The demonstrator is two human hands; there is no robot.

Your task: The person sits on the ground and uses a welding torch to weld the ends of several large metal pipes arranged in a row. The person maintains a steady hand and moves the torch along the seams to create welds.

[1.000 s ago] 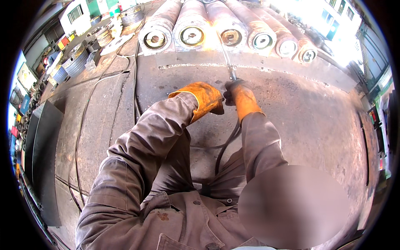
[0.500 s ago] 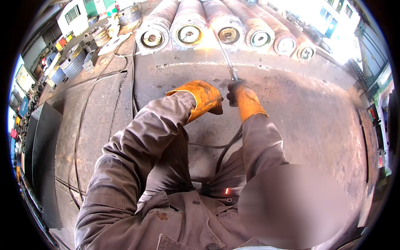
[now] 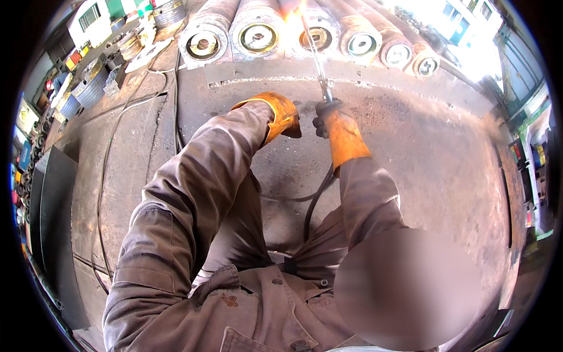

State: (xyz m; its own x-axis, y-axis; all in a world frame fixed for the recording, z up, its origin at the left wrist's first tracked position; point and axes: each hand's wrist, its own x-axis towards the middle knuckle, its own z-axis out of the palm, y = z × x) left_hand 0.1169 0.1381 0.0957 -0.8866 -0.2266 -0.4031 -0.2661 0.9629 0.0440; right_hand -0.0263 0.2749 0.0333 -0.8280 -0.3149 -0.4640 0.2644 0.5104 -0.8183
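right hand point(image 3: 329, 117), fingers clasped round a lit torch point(image 3: 321, 69), left hand point(image 3: 285, 118), cannot tell fingers' state, far cylinders point(image 3: 216, 13) holding rings point(image 3: 258, 37), ribbed drums point(image 3: 89, 88) far left

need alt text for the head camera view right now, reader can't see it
A gloved right grip holds a lit gas torch, its orange flame at a row of six metal cylinders lying side by side. The gloved left grip is apart from the torch, its fingers mostly hidden.
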